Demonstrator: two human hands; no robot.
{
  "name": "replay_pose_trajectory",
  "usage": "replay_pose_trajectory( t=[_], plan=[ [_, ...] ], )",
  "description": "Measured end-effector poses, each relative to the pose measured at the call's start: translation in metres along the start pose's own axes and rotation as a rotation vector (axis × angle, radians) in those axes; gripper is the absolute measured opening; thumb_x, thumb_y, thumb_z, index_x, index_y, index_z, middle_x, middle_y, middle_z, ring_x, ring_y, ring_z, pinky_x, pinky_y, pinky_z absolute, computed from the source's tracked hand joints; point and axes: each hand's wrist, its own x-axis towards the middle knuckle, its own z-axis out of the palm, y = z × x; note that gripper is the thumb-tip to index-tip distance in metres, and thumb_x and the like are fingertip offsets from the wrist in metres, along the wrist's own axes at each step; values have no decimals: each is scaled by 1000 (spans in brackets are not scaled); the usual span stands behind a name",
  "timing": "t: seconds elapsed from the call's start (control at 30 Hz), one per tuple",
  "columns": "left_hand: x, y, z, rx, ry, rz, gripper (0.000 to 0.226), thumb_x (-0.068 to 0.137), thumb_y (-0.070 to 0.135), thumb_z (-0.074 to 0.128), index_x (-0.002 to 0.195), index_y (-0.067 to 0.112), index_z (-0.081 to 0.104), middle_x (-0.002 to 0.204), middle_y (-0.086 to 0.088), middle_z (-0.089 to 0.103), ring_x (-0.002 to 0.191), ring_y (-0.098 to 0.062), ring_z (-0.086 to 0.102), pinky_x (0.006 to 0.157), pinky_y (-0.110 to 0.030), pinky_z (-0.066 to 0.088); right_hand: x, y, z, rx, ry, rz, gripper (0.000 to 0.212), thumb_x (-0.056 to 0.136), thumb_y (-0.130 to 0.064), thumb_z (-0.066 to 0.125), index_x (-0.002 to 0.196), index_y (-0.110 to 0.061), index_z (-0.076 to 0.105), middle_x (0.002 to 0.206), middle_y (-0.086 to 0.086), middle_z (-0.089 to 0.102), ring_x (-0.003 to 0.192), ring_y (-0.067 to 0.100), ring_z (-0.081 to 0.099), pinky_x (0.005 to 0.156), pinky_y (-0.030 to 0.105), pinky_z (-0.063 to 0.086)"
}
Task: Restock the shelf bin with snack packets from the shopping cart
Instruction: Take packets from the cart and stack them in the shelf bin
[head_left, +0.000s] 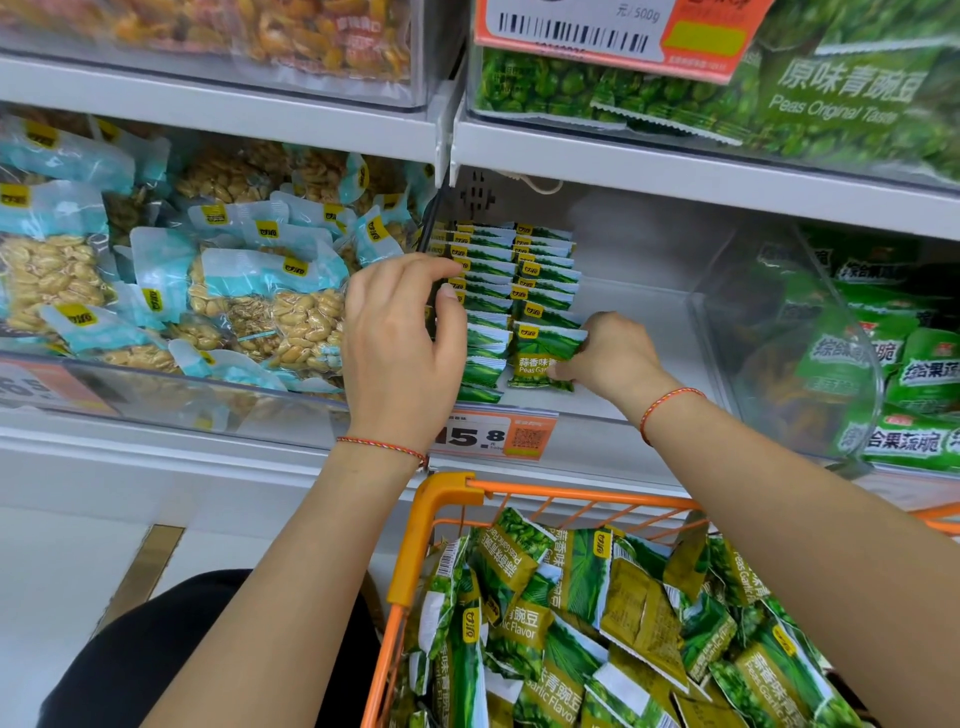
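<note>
A person's right hand (613, 358) pinches a green packet (543, 358) at the front of the second row in the clear bin (649, 332), while the left hand (400, 343), fingers loosely curled, steadies the first row (480, 312). The upright rows could topple forward if either hand lets go. More packets wait in the orange cart (415, 545) below.

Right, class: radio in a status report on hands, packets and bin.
Left hand steadying left row. Right hand pinching front packet of right row. Bin half bare; cart full. Nothing blocking.
</note>
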Motion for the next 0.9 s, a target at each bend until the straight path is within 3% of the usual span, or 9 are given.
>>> replay_pose_trajectory(
  t=[0.1,0.2,0.3,0.37,0.5,0.67,0.8,0.9],
  plan=[
    [0,0,0,5,-2,4,21,90,14,49,102,15,66,102,0,64,101,-21,51,87,-15,28,0,-2,1,28,41,-85,34,77,-27,77,89,-13,49,87,3,53,80,21,47,60,25,33],
    [0,0,-1,9,-7,4,21,90,14,48,102,15,66,101,-1,64,101,-22,51,87,-15,28,2,0,4,82,-10,-24,34,77,-36,75,86,-12,52,83,4,60,80,22,55,49,24,34],
    [1,0,-1,16,-13,6,22,90,14,48,101,15,66,101,-1,65,101,-23,52,87,-16,29,1,2,6,85,-95,36,35,79,-45,71,73,-14,56,70,3,63,73,21,63,58,24,46],
    [1,0,-1,20,-15,8,22,89,14,48,101,14,67,101,-1,65,101,-24,52,87,-16,29,0,2,6,83,-121,11,32,82,-42,69,71,-17,54,72,3,63,73,22,63,63,29,48],
    [1,-1,0,33,-17,10,21,89,13,49,100,14,67,100,-1,65,100,-25,53,87,-14,27,-1,-1,4,123,-40,-97,29,81,-33,72,100,-15,61,102,7,67,96,25,61,68,23,38],
    [1,-1,0,42,-18,18,21,90,14,49,99,14,67,99,-1,65,100,-25,53,87,-14,26,-5,-1,3,173,-39,-70,47,78,-43,73,112,-15,55,90,4,61,88,23,60,67,27,42],
    [1,-1,1,44,-23,14,21,90,14,49,99,14,68,99,-1,65,101,-26,52,87,-14,27,-4,-1,3,205,-14,-61,61,74,-42,78,118,-13,46,101,6,64,92,27,64,70,32,51],
    [1,-1,0,46,-20,17,21,90,13,49,99,14,68,99,-1,65,102,-26,52,88,-14,27,-4,-2,6,287,-54,-69,63,75,-33,79,122,-12,43,109,9,63,96,30,64,82,43,55]
  ],
)
